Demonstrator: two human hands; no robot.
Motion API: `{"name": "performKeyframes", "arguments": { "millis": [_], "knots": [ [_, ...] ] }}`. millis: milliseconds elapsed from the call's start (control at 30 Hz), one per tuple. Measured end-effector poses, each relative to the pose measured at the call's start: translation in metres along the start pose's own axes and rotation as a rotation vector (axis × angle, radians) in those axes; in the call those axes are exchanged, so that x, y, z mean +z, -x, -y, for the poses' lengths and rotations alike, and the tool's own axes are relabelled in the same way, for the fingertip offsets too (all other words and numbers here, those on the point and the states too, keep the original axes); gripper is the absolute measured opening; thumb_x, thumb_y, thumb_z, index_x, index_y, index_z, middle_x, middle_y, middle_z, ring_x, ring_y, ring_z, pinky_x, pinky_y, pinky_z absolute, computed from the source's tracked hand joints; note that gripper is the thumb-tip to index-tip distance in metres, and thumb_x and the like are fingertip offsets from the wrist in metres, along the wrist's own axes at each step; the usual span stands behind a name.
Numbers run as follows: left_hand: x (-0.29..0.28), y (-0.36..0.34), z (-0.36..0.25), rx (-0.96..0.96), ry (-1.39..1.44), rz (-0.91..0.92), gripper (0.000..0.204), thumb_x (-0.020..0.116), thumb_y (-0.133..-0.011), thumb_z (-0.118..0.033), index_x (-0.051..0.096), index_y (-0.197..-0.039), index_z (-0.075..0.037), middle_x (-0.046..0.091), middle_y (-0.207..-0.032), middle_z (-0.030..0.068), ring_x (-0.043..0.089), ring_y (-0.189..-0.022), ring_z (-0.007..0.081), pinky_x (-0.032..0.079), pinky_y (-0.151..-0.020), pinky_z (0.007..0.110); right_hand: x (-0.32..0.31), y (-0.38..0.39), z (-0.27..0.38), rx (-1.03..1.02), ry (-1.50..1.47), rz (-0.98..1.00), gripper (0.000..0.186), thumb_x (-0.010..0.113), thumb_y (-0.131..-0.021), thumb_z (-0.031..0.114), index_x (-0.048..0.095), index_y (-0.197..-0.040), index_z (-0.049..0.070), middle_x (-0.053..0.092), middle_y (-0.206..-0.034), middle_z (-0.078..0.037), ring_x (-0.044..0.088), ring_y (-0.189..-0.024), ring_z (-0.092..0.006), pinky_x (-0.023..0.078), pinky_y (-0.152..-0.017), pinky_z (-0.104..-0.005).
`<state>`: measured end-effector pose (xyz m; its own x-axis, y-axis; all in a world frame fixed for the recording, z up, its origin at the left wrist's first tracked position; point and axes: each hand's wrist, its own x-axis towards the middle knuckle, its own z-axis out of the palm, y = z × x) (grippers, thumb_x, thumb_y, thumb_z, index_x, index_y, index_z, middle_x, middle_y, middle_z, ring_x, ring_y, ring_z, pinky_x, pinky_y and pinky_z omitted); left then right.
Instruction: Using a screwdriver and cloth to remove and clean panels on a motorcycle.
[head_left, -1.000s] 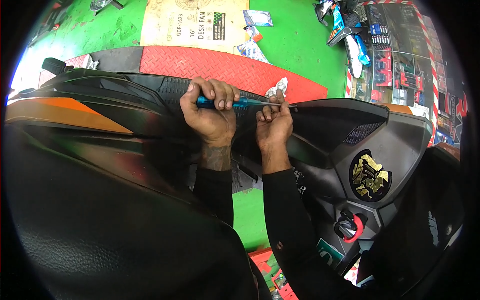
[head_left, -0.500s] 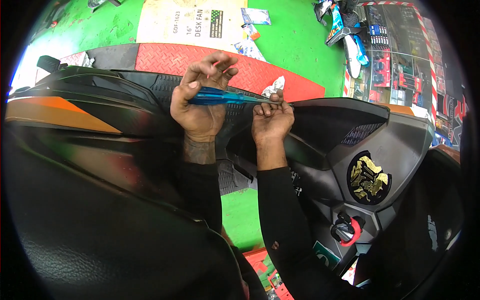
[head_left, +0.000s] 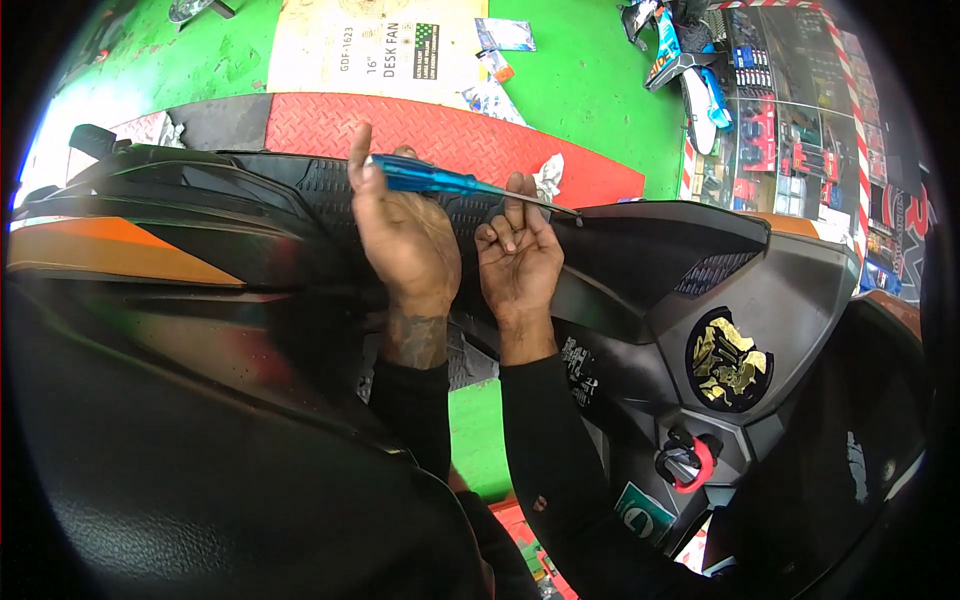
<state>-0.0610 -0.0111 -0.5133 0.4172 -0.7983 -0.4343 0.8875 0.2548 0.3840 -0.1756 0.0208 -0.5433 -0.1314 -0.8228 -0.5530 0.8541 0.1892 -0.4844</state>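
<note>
A screwdriver with a clear blue handle lies slantwise across both my hands, its thin metal shaft running down to the right. My left hand holds the handle near its butt end between thumb and fingers, with one finger pointing up. Partway along the shaft, the fingers of my right hand steady it, palm turned up. The tip meets a small dark screw-like piece at the upper edge of a black scooter body panel. What exactly the tip seats in is too small to tell.
The scooter's black seat fills the lower left. A key switch with a red ring sits at the right, below a round gold-and-black sticker. Beyond are a red ramp plate, flattened cardboard and a glass display case.
My right hand has slid back along the shaft, to the left, so the tip shows. My left hand has rolled round the handle, whose butt end sits higher.
</note>
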Motion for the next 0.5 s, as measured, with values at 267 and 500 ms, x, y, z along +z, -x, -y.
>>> {"name": "performKeyframes", "arguments": {
  "millis": [267, 500],
  "knots": [
    [-0.012, -0.003, 0.004, 0.171, -0.451, -0.095, 0.019, 0.066, -0.092, -0.004, 0.048, -0.1, -0.003, 0.056, -0.11, 0.0088, 0.055, -0.1, 0.0147, 0.048, -0.091, 0.032, -0.011, -0.003, -0.013, -0.06, 0.07, -0.123, 0.031, 0.055, -0.1, 0.037, 0.057, -0.114, 0.008, 0.062, -0.105, 0.002, 0.037, -0.057, -0.0061, 0.041, -0.064, -0.0248],
    [-0.006, 0.001, -0.011, 0.153, -0.336, 0.236, 0.048, 0.061, -0.092, 0.002, 0.042, -0.136, -0.002, 0.06, -0.119, 0.0165, 0.062, -0.11, 0.0248, 0.052, -0.092, 0.037, 0.007, -0.01, -0.004, -0.066, 0.06, -0.167, 0.032, 0.056, -0.099, 0.041, 0.058, -0.101, 0.009, 0.058, -0.088, 0.003, 0.037, -0.056, -0.0065, 0.042, -0.064, -0.0255]
  ]
}}
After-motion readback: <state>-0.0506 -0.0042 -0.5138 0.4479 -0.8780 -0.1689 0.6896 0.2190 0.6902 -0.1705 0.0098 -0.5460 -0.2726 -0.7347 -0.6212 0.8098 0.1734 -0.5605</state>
